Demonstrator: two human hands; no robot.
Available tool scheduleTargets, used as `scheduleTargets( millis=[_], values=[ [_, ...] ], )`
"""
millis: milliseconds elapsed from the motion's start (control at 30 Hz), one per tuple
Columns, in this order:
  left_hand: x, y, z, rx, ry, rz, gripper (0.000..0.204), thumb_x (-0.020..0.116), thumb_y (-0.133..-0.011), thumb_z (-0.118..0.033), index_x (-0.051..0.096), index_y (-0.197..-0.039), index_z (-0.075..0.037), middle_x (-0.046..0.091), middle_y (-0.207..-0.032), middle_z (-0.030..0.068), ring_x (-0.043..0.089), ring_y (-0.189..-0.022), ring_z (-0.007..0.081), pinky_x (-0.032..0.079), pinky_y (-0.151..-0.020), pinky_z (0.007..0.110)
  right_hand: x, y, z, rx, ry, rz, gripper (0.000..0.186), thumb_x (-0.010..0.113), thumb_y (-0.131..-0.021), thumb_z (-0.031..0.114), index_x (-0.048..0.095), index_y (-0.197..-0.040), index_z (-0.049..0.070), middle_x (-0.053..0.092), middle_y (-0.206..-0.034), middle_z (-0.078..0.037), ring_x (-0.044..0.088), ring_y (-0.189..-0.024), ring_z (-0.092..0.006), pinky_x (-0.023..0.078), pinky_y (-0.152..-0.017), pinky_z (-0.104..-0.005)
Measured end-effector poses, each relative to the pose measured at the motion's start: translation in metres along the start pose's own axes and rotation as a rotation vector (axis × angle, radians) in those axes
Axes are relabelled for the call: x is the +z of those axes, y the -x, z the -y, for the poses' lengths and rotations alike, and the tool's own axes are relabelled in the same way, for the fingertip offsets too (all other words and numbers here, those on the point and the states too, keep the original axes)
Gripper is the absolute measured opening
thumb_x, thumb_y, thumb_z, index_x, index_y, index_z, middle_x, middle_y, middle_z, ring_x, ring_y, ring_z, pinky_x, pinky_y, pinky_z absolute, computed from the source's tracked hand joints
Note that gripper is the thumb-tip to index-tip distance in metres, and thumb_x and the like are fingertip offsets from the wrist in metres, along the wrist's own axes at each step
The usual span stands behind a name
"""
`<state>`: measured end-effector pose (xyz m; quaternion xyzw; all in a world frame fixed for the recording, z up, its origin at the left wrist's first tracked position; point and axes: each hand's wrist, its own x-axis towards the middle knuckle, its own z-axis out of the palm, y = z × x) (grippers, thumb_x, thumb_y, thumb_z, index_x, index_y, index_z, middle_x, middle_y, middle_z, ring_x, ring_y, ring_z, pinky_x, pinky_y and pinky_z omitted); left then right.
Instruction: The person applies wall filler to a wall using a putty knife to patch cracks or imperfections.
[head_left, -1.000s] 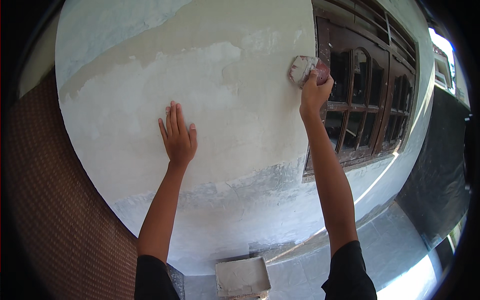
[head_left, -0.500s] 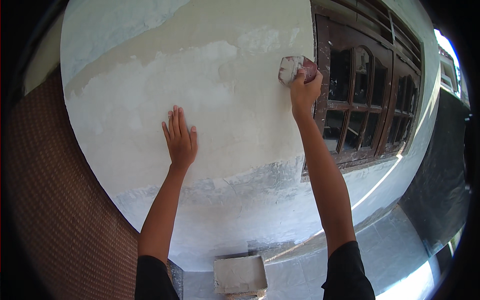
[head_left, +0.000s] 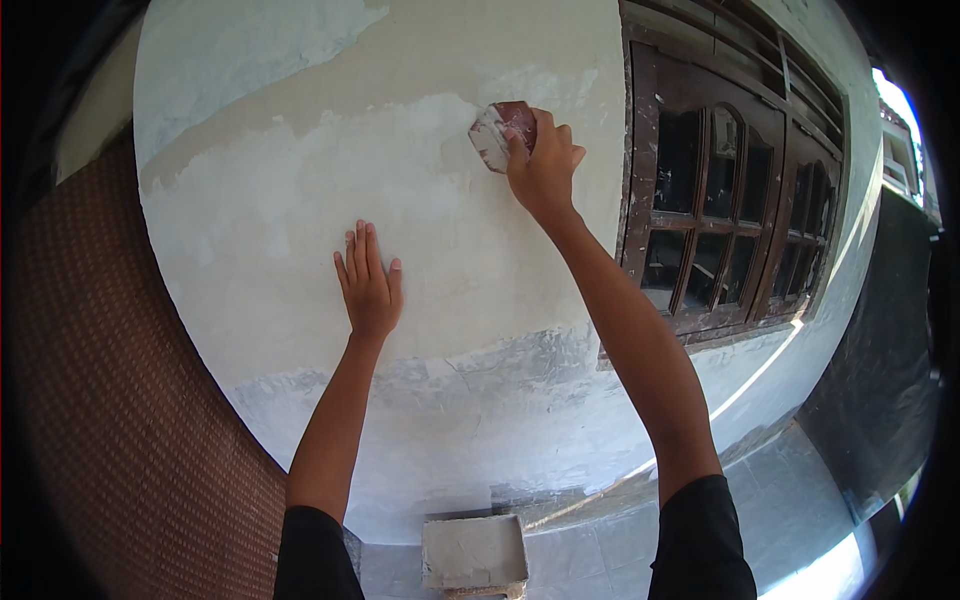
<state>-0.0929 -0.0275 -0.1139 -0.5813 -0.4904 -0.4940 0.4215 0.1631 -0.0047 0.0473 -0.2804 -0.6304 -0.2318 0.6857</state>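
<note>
My right hand (head_left: 548, 165) grips a dark red putty spreader (head_left: 503, 136), its left part smeared with whitish putty. The spreader is against the upper part of the wall (head_left: 470, 270), left of the window. Flat on that same wall, lower and further left, rests my left hand (head_left: 370, 282) with its fingers stretched out and nothing in it. Pale smoothed patches cover the wall's middle, while a rougher grey-white band runs below them.
A brown wooden window (head_left: 690, 190) with small panes takes up the upper right. On the tiled floor (head_left: 590, 560) below stands a rectangular tray (head_left: 473, 553) of putty. Brown woven matting (head_left: 130, 400) borders the left, and a black sheet (head_left: 870, 330) hangs at the right.
My right hand has swept the putty spreader left across the wall, away from the window frame. My left hand stays flat on the wall.
</note>
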Motion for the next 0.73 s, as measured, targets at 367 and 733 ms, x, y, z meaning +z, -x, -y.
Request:
scheduleTargets(
  millis=[367, 733],
  values=[
    [-0.022, 0.007, -0.002, 0.021, 0.013, 0.091, 0.062, 0.046, -0.102, -0.025, 0.024, -0.157, -0.005, 0.024, -0.163, 0.0117, 0.024, -0.150, 0.0323, 0.018, -0.120, 0.054, -0.074, 0.032, -0.095, 0.717, -0.381, -0.399, 0.038, 0.063, -0.097, 0.023, 0.053, -0.124, -0.002, 0.061, -0.113, -0.012, 0.058, -0.103, -0.0185, 0.046, -0.093, -0.0325],
    [-0.065, 0.119, 0.017, -0.043, 0.303, 0.387, 0.059, 0.043, -0.102, -0.019, 0.024, -0.157, -0.006, 0.024, -0.164, 0.0118, 0.024, -0.150, 0.0326, 0.019, -0.121, 0.051, -0.073, 0.226, -0.001, 0.740, -0.487, 0.133, 0.030, 0.058, -0.102, 0.023, 0.055, -0.121, 0.000, 0.062, -0.110, -0.009, 0.057, -0.100, -0.0133, 0.045, -0.091, -0.0291]
  ],
)
